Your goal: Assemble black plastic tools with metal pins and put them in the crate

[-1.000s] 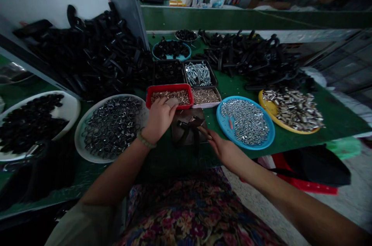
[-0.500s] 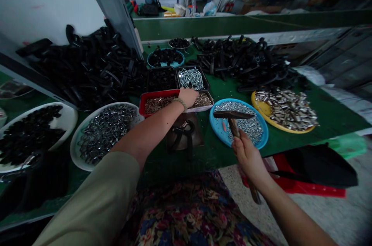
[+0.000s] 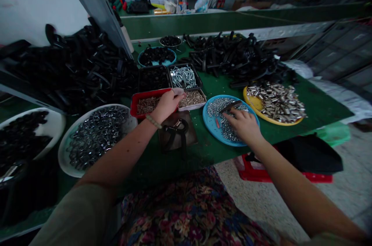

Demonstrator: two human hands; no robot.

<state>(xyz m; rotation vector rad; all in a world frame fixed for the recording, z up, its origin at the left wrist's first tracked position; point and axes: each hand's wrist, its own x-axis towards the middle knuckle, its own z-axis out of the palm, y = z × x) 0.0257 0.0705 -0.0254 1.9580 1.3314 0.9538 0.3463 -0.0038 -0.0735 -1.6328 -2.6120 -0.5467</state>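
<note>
One black looped part [image 3: 183, 143] lies untouched on the dark plate [image 3: 192, 133], work on it seemingly paused. Beyond, the right hand [image 3: 244, 124] has lowered the hammer [image 3: 231, 106] to the blue tray [image 3: 207, 122], its grip unclear. The left hand [image 3: 168, 104] has drawn back over the red tray [image 3: 133, 106], fingers bunched, any contents hidden.

A strip of green bench [image 3: 204, 150] leaves a hand passage between the metal plate [image 3: 190, 138] and blue tray [image 3: 236, 143]. The left hand [image 3: 167, 104] obstructs the red tray's [image 3: 133, 107] right end; the right hand [image 3: 245, 124] and hammer [image 3: 231, 106] obstruct the blue tray. Heaped black parts [image 3: 84, 67] bar the far left.
</note>
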